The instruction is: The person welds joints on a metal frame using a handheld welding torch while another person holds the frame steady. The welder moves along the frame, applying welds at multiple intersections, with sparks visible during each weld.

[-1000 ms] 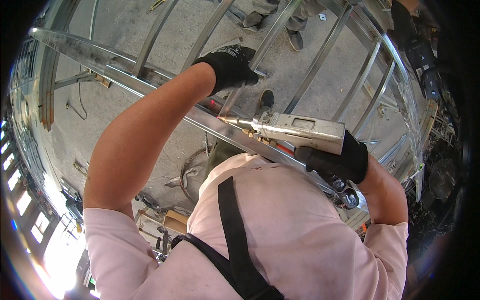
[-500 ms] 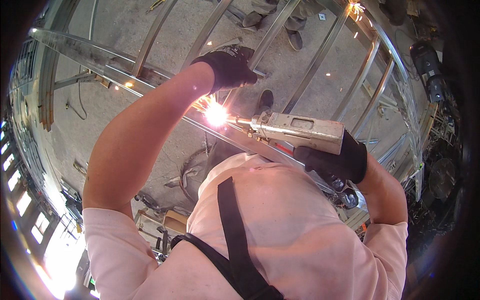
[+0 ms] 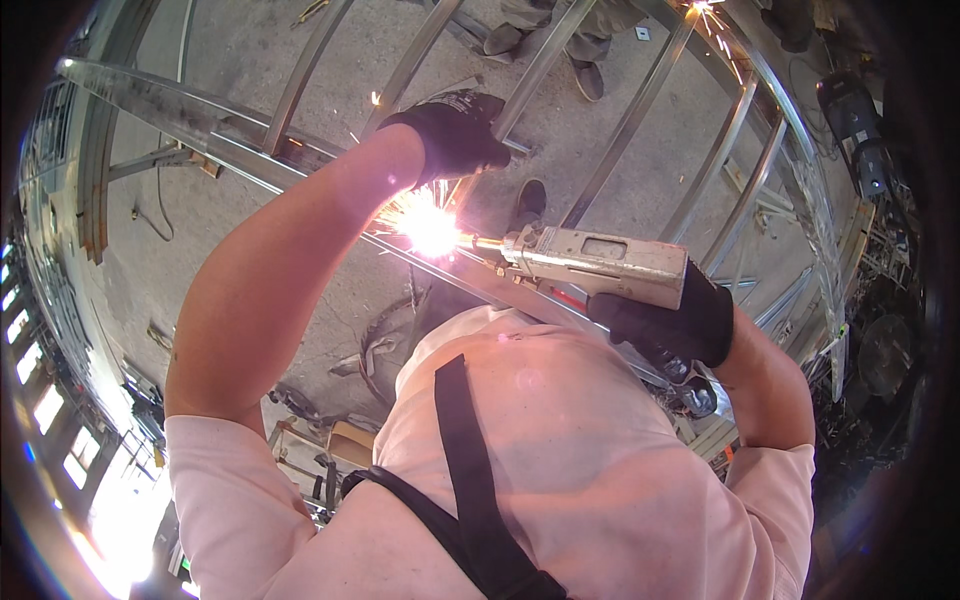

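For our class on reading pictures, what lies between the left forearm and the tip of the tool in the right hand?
In the head view, a white glare with sparks, hiding whatever lies behind it, beside the tool's tip.

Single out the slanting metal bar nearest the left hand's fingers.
The bar passing between the other person's shoes. It shows right beside the fingers of the left hand; its neighbours lie farther off.

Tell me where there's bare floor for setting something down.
Bare floor shows beyond the long rail, left of a thick crossbar, and on the rail's near side, beside the left forearm, though a cable lies there. It's crowded at the bright sparks between the left hand and the welding tool in the right hand, and around another person's shoes.
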The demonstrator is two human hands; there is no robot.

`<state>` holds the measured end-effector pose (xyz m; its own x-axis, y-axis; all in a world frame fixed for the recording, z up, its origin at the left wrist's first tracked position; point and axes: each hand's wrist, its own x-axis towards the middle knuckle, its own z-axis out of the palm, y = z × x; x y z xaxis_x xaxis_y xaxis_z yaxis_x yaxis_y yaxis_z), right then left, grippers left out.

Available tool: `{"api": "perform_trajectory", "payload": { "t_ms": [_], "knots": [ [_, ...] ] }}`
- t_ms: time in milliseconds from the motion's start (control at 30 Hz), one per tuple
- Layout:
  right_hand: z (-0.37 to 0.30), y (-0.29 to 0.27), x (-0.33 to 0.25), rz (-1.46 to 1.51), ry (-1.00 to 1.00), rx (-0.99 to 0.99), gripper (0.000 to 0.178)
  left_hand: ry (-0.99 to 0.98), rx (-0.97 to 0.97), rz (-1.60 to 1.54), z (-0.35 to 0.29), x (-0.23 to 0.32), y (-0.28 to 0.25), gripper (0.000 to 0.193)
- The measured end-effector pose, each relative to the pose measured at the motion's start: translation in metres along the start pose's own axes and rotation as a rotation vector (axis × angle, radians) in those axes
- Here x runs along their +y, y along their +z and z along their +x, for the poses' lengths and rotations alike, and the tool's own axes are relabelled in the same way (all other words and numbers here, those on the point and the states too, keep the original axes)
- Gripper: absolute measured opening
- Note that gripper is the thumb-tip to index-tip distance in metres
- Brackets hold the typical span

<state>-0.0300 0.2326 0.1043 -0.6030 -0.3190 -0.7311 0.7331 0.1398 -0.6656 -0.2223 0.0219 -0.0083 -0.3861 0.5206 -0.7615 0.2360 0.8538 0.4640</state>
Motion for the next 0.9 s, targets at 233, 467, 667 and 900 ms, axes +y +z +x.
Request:
{"api": "perform_trajectory", "payload": {
  "t_ms": [233, 467, 667, 900],
  "knots": [
    [0.001, -0.001, 0.002, -0.020, 0.019, 0.001, 0.047, -0.002, -0.033, 0.004, 0.001, -0.002, -0.002, 0.078],
    [-0.005, -0.005, 0.002, 0.006, 0.025, -0.003, 0.046, 0.001, -0.043, -0.006, -0.004, 0.004, -0.006, 0.081],
    [-0.002, -0.002, 0.013, 0.074, -0.044, -0.013, 0.049, 0.010, -0.031, 0.005, -0.005, 0.003, -0.006, 0.082],
    [-0.004, -0.002, 0.007, 0.055, 0.001, 0.007, 0.051, 0.045, 0.008, 0.023, -0.004, -0.001, -0.005, 0.078]
  ]
}}
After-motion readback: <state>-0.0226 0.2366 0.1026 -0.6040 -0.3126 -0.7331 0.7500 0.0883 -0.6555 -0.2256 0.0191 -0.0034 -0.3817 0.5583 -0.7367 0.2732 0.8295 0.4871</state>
